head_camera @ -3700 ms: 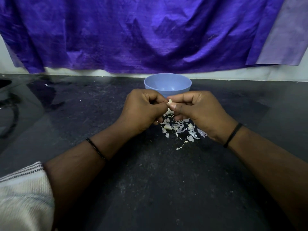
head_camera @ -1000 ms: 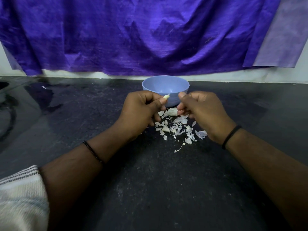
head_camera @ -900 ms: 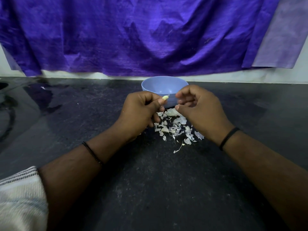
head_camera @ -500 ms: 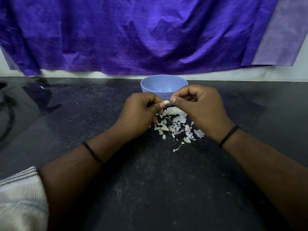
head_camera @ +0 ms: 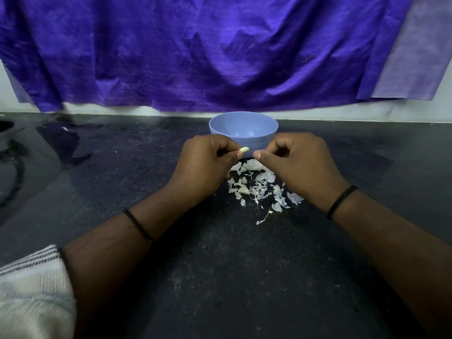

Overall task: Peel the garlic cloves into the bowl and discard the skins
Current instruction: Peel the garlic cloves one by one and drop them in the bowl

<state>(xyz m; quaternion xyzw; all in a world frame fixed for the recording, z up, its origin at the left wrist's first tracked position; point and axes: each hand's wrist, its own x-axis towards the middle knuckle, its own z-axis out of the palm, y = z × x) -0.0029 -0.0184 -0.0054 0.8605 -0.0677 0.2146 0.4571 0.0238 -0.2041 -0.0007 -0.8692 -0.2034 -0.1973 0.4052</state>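
Purple cloth behind bowl, left hand pinching clove, right hand clenched.

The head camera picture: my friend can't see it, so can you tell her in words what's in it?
A person's left hand pinches a small pale garlic clove in front of a blue bowl, with the right hand curled just beside it, apart from the clove. Torn white garlic skins lie in a pile on the dark countertop below the hands, and a purple cloth hangs behind.
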